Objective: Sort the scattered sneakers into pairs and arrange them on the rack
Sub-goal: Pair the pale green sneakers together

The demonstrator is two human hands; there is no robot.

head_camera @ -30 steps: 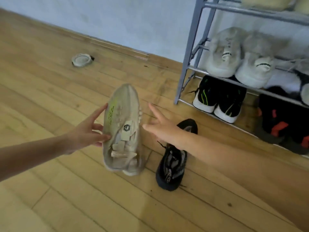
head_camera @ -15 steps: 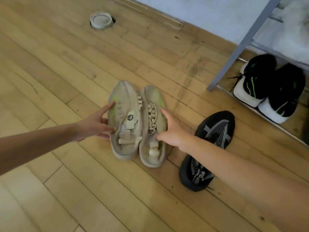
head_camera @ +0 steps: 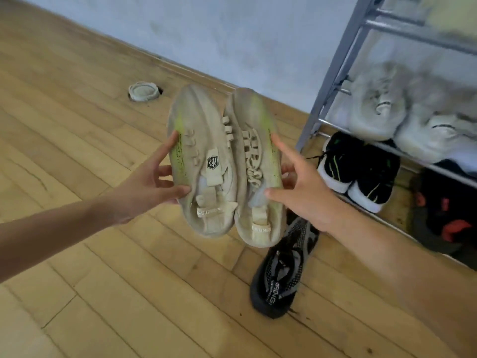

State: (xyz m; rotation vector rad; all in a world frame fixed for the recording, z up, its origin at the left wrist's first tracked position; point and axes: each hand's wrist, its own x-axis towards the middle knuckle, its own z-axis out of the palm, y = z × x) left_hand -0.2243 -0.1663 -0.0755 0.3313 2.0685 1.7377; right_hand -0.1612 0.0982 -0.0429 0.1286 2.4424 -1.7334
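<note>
Two beige sneakers with lime-green streaks are held side by side in the air above the floor, toes pointing away. My left hand (head_camera: 152, 182) grips the left beige sneaker (head_camera: 204, 151) on its outer side. The right beige sneaker (head_camera: 258, 177) is gripped on its outer side by my right hand (head_camera: 302, 192). A single black knit sneaker (head_camera: 284, 270) lies on the wooden floor just below them. The grey metal rack (head_camera: 335, 73) stands at the right.
On the rack sit a pale grey pair (head_camera: 402, 112) on a middle shelf, a black-and-white pair (head_camera: 358, 171) on the bottom shelf, and dark shoes with red marks (head_camera: 444, 215) further right. A round floor fitting (head_camera: 142, 91) sits near the wall.
Both beige sneakers rested together on the floor half a second ago; now both hands have lifted them into the air. The view has tilted up toward the rack.
</note>
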